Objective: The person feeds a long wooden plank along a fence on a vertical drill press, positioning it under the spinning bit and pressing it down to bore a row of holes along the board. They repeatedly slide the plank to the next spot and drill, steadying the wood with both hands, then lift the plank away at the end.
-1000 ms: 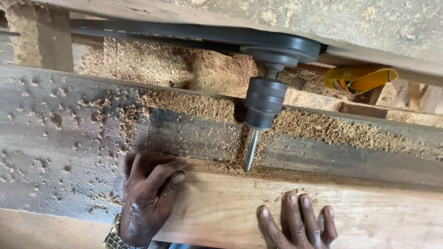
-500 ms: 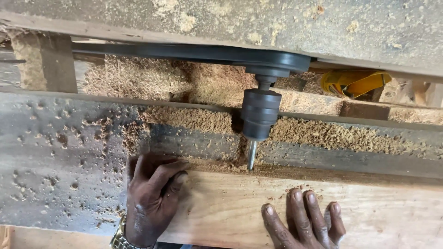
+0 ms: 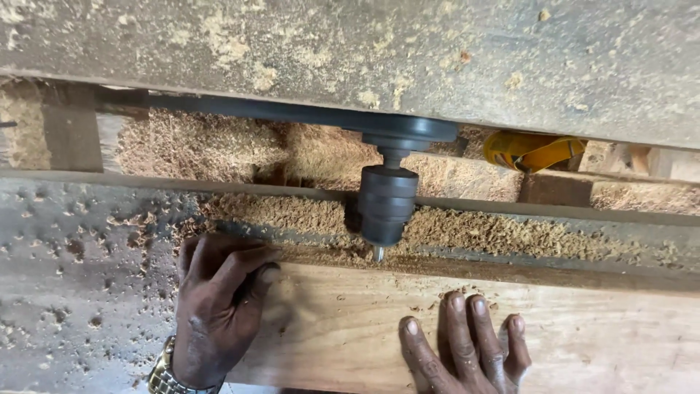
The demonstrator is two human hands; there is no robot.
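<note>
Left hand: curled flat over the left end of the pale rectangular wooden plank, gripping nothing.
Plank: lies along the grey, sawdust-strewn counter, far edge against the bit.
Dark cylindrical drill chuck: bit nearly buried; boring seems well advanced.
Right hand: fingers spread, pressing the plank.

Both are bare, the left hand wearing a gold-coloured metal link watch at the wrist, the right hand without rings or sleeve.
</note>
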